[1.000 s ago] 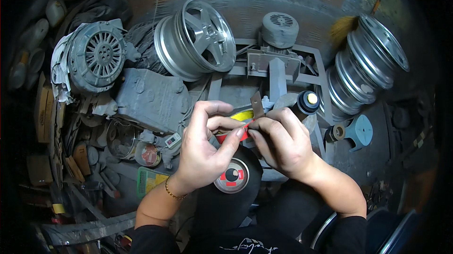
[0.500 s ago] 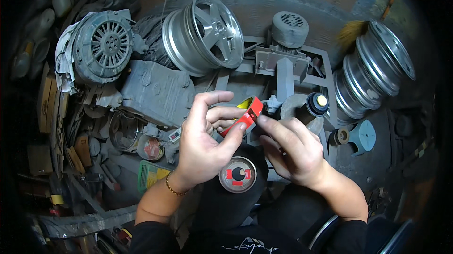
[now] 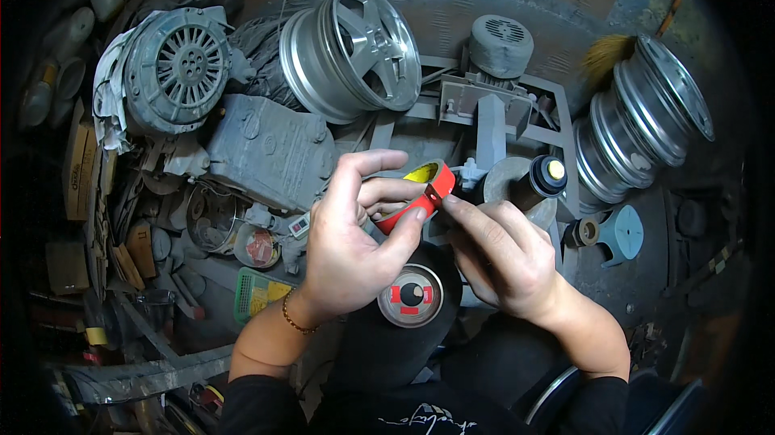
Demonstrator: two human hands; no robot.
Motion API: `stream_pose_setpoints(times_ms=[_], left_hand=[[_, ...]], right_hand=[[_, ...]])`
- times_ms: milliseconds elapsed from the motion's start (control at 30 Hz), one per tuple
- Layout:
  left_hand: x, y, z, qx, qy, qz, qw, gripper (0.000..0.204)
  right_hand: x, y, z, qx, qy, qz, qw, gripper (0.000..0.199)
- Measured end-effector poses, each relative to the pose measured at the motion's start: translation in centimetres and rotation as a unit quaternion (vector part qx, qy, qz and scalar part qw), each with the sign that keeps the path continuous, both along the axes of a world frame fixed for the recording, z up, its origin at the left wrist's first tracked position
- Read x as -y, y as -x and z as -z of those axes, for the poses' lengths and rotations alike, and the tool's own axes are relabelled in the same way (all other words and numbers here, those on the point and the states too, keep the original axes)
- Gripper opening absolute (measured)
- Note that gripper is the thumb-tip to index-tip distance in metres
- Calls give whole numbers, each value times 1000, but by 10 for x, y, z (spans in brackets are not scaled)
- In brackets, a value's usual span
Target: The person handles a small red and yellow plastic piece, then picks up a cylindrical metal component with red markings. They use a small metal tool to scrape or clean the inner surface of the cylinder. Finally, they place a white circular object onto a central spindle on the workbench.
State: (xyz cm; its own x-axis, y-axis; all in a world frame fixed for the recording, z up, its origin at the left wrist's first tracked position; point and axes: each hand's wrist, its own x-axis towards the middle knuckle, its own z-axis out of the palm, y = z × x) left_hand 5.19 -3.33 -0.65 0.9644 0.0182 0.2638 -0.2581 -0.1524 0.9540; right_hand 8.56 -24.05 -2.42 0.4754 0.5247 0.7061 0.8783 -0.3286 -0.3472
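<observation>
My left hand (image 3: 355,249) holds a small red roll of tape (image 3: 421,193) with a yellow inner face, thumb and fingers around its rim. My right hand (image 3: 504,253) sits just to the right, its fingertips touching the roll's right edge near a dark part behind it. Under both hands, in my lap, rests a dark round tool with a grey disc and red centre label (image 3: 410,295).
A silver alloy wheel (image 3: 351,47) leans at the back centre, more stacked rims (image 3: 646,124) at the right. A grey ribbed motor housing (image 3: 173,71), a grey engine casing (image 3: 270,152), a grey machine frame (image 3: 492,104) and a green basket (image 3: 258,294) crowd around.
The red tape roll has turned and risen slightly between my hands. My right fingers have slid from covering it to touching its right edge. The view has shifted a little.
</observation>
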Motion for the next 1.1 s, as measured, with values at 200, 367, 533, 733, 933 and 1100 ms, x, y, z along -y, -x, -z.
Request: stream_pose_setpoints(times_ms=[200, 367, 533, 733, 933, 1100], left_hand=[[0, 0, 0, 3, -25, 1, 1000, 52], [-1, -1, 4, 25, -24, -15, 999, 49], [-1, -2, 4, 21, -18, -15, 1000, 49], [-1, -1, 5, 29, -28, -19, 999, 48], [-4, -2, 7, 53, -87, -33, 994, 49], [-5, -1, 4, 31, -102, -12, 994, 53]], right_hand=[[0, 1, -1, -8, 4, 3, 1000, 60], [1, 0, -2, -6, 9, -9, 1000, 61], [1, 0, -2, -8, 14, -13, 1000, 61], [0, 1, -1, -10, 12, -12, 1000, 62], [1, 2, -4, -16, 25, -16, 999, 63], [2, 3, -8, -27, 44, -18, 999, 62]])
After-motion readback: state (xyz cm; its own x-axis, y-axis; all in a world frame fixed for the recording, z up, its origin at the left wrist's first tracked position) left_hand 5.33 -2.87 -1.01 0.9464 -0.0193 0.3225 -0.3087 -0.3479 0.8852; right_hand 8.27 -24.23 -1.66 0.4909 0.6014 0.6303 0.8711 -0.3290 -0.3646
